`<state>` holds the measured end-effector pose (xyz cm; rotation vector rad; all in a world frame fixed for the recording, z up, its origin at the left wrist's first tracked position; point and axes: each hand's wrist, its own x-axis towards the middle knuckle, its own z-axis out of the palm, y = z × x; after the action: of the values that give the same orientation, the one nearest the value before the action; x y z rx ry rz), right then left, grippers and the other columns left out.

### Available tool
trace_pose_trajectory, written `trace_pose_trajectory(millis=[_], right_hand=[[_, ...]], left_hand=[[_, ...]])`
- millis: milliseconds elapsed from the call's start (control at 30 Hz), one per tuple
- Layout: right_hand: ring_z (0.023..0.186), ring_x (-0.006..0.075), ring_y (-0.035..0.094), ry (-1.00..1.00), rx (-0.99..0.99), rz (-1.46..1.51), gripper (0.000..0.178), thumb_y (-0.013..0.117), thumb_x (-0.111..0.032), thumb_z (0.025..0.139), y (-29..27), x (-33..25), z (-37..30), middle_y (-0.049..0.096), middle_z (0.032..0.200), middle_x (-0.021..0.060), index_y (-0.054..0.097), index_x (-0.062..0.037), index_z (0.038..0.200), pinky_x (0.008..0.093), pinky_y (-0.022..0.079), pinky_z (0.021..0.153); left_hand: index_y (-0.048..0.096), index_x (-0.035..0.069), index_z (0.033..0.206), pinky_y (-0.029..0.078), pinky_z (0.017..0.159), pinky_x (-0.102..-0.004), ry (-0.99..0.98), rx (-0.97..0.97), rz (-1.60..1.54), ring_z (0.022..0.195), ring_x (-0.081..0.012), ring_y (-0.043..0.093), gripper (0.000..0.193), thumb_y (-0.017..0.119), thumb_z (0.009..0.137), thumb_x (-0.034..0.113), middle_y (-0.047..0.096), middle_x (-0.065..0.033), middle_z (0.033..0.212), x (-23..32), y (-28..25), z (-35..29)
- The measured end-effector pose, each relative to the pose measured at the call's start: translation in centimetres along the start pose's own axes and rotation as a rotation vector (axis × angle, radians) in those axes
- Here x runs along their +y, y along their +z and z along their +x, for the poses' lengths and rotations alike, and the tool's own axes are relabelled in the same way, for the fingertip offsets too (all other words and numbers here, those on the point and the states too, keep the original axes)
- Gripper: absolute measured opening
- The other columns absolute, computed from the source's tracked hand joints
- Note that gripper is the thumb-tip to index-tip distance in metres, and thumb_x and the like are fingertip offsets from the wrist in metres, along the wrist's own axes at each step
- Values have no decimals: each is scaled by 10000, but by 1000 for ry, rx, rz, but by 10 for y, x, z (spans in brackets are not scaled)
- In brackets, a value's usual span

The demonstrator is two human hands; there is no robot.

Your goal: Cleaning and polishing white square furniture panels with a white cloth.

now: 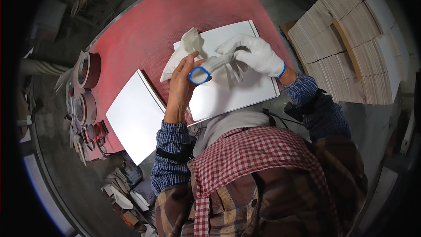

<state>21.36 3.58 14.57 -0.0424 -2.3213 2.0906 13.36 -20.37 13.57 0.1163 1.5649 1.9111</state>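
At centre frame the bare left hand (182, 83) pinches the blue-rimmed cuff of a white knit glove (209, 68), fingers closed on its open end. The right hand (254, 55), already wearing a matching white glove with a blue wrist band, grips the same loose glove at its finger end, so the glove is stretched between both hands just above a white panel (245, 101). A crumpled white cloth (186, 50) lies on the panel's upper left corner, touching the left hand's fingertips. A second white panel (133, 116) lies to the lower left, on the red table surface (175, 13). Tape rolls (85, 90) sit at the table's left edge. Stacked pale boards (346, 48) occupy the upper right.
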Motion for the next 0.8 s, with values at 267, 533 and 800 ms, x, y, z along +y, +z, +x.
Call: trace_pose_trajectory(millis=[267,533,800], right_hand=[[996,162,694,24,-11,-122,250,570,36,917,3,11,-38,720,1071,71,685,-24,1131,308,546,935],[951,280,705,43,-24,-646,283,682,-285,918,43,-64,-50,718,1061,110,689,-56,1084,385,551,855],[658,166,667,225,-72,-175,300,649,-311,988,27,-67,-10,689,825,80,681,-21,1052,322,533,599]], left_hand=[[700,19,1214,587,784,-221,51,-18,-82,914,-116,680,309,727,908,-12,678,-62,1060,-16,8,-4],[694,-12,1133,531,799,-241,137,160,81,893,-114,630,246,699,889,-46,654,-63,1082,-10,20,-10],[683,-10,1138,516,801,-264,140,65,7,932,-143,658,276,692,994,225,688,-90,1081,25,18,-13]])
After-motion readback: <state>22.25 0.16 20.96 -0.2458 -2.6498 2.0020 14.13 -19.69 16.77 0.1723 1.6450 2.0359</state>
